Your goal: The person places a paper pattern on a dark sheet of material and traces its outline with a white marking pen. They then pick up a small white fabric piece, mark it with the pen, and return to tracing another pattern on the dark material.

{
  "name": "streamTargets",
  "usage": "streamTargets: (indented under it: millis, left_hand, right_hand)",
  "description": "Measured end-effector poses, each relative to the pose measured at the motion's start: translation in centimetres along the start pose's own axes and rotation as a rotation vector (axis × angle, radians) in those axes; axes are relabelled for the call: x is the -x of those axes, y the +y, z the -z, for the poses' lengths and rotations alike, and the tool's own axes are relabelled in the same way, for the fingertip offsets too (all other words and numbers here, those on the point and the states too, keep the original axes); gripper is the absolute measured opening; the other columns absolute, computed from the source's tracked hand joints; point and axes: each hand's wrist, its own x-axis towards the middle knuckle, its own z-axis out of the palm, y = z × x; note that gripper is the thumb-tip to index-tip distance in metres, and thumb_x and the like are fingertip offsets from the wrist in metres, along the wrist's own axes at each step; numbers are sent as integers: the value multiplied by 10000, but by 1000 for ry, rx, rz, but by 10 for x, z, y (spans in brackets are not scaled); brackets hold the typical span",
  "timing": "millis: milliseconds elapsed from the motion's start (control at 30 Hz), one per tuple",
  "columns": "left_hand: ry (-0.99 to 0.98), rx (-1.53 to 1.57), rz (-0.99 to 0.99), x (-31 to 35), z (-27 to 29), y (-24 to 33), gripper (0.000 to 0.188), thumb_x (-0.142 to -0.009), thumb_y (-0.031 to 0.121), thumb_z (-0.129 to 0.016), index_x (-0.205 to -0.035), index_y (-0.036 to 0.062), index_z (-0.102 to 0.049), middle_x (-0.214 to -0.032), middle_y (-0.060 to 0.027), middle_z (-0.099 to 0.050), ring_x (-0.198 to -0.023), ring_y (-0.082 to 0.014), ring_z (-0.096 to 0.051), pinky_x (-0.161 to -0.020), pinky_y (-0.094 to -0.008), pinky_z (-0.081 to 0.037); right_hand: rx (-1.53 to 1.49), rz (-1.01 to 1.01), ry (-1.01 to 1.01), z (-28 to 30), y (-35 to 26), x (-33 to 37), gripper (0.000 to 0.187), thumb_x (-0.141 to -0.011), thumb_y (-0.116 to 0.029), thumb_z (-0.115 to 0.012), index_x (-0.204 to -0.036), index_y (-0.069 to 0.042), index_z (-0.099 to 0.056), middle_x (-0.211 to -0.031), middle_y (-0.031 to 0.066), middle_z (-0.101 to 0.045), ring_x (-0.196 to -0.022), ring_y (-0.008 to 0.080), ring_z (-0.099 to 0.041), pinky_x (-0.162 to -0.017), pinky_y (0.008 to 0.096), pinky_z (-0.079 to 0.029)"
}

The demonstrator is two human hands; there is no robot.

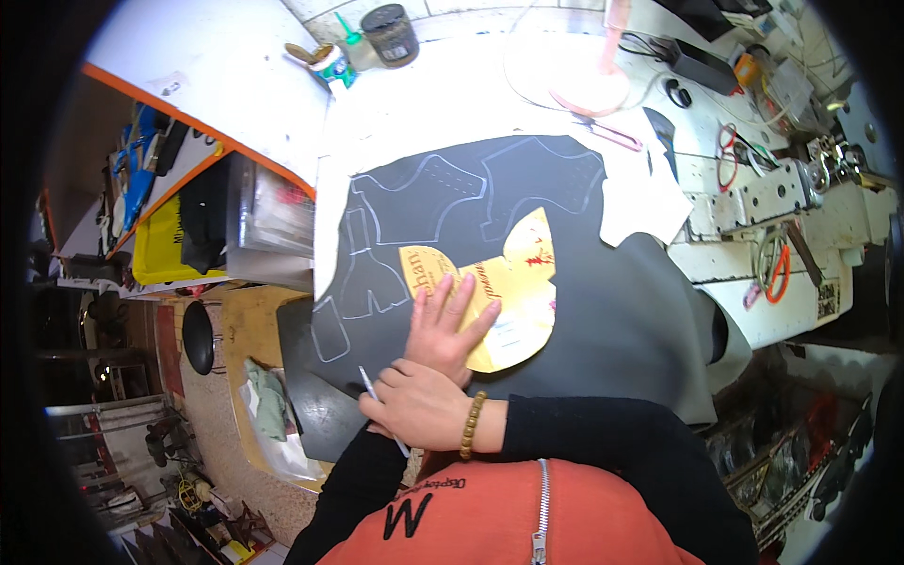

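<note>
A dark grey sheet (pixel 603 311) of smooth, leather-like material covers the work table and carries several pattern outlines in pale line. On it lies a yellow card template (pixel 518 325) with curved edges and printing. My left hand (pixel 447 325) rests flat on the template's left part, fingers spread and pressing down. Crossing over my left wrist is my right hand (pixel 414 400), with a bead bracelet above it. Its fingers are closed round a slim, pale marking pen (pixel 365 379), tilted, its upper end beside the sheet's lower left outlines.
A white pattern piece (pixel 645 202) lies at the sheet's right. Farther right are red-handled scissors (pixel 727 155), orange-handled scissors (pixel 780 273) and a sewing machine (pixel 763 198). A pink lamp base (pixel 589 89) and a dark jar (pixel 390 36) stand at the back. Orange-edged shelving (pixel 198 122) is left.
</note>
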Motion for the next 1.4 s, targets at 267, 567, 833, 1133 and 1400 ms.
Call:
streamTargets:
  millis: [267,567,833,1133,1400]
  left_hand:
    - [-38,10,-4,-1,4,2,568,-861,125,-601,-1423,198,-557,-1530,-198,-407,-1410,-451,-363,-1120,-656,-276]
    - [-69,-28,-80,4,3,-1,519,-865,127,-580,-1384,100,-572,-1489,-110,-499,-1377,-355,-442,-1117,-606,-312]
    - [-27,-100,-91,-1,-6,-6,445,-887,200,-608,-1317,89,-642,-1456,-119,-552,-1361,-365,-479,-1123,-589,-308]
    - [12,-64,-111,3,-4,-5,509,-821,148,-622,-1330,116,-634,-1455,-102,-550,-1339,-353,-498,-1104,-590,-331]
    - [-22,-8,-100,2,2,-2,611,-819,124,-608,-1426,119,-540,-1514,-95,-480,-1399,-331,-434,-1129,-580,-313]
  right_hand:
    - [55,35,4,3,1,2,309,-861,-352,-704,-913,-72,-583,-741,34,-601,-728,211,-633,-742,330,-483]
    - [39,60,99,-10,-2,8,256,-818,-320,-706,-822,-88,-596,-733,52,-625,-725,227,-624,-722,355,-463]
    - [82,9,182,-26,1,7,253,-817,-329,-686,-828,-94,-591,-747,66,-636,-753,245,-633,-735,365,-441]
    - [8,15,114,-17,-1,9,229,-842,-319,-683,-861,-105,-602,-756,60,-639,-771,241,-634,-758,363,-456]
    - [60,68,118,-1,-2,5,202,-858,-279,-655,-879,-85,-601,-735,34,-607,-719,211,-624,-719,338,-462]
